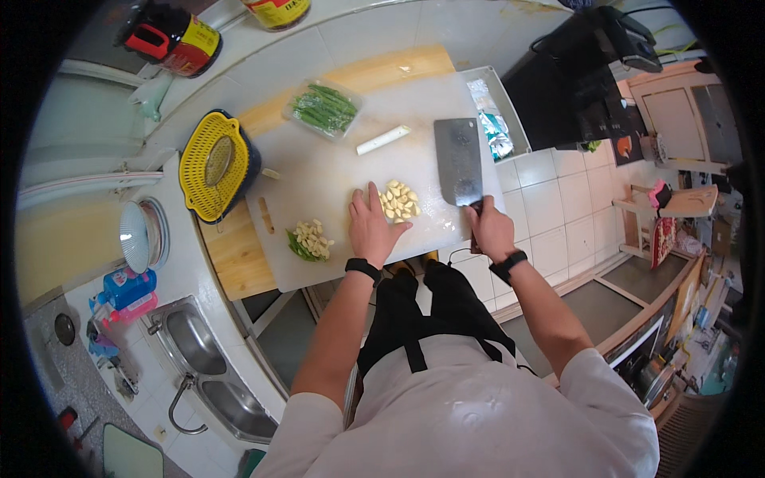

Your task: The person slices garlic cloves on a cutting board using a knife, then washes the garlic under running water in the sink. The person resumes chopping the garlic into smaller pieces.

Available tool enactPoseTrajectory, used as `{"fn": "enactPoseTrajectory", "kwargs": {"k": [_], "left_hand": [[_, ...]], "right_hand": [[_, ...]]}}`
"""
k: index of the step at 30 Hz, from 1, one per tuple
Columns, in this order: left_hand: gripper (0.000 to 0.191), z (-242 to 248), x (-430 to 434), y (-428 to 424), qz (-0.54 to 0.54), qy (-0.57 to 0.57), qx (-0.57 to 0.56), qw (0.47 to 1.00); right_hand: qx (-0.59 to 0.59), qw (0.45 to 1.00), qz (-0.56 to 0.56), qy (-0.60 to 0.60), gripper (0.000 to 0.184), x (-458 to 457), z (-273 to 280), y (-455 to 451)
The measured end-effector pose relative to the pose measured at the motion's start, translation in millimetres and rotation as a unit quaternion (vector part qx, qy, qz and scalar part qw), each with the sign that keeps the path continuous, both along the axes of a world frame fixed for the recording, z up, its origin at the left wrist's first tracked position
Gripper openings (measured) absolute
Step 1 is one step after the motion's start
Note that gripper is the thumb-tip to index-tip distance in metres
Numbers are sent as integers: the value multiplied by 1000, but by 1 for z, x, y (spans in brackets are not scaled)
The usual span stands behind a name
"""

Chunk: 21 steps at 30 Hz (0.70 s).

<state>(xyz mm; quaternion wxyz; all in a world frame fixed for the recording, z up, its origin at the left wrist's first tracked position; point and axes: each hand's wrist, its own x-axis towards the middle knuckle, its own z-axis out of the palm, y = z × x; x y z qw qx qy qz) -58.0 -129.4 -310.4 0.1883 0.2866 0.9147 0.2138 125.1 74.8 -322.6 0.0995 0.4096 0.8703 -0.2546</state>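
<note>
Near the middle of the white cutting board (pixel 323 185), my left hand (pixel 375 228) rests with fingers apart beside a pile of peeled garlic cloves (pixel 399 202). My right hand (pixel 491 229) grips the handle of a cleaver (pixel 459 161), whose broad blade lies flat at the board's right side. Above the garlic lies a white piece of leek or scallion stalk (pixel 383 140). A clear plastic tray of cut green stalks (pixel 326 109) stands at the back. Sliced garlic (pixel 314 239) lies against some green pieces (pixel 302 248) at the lower left, and a small pale piece (pixel 271 174) near the left edge.
A yellow colander (pixel 209 161) in a dark basin stands left of the board, with stacked dishes (pixel 143 236), bottles (pixel 128 290) and a double sink (pixel 197 343) nearby. A grey bin (pixel 521 128) with foil packets stands at the right back. Jars (pixel 185 45) line the ledge.
</note>
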Motion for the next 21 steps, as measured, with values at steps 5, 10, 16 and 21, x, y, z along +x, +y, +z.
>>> {"fn": "enactPoseTrajectory", "kwargs": {"k": [5, 10, 16, 21], "left_hand": [[96, -4, -10, 0, -87, 11, 16, 996], [89, -6, -12, -4, -64, -9, 54, 996], [84, -11, -15, -3, -41, -59, 68, 995], [68, -24, -9, 3, -2, -79, 115, 990]], "right_hand": [[69, 995, 64, -15, 45, -26, 25, 0], [28, 964, 229, 135, 51, -56, 41, -32], [-35, 942, 315, 112, 47, -129, 15, -46], [-79, 940, 301, 137, 48, -132, -2, -54]]}}
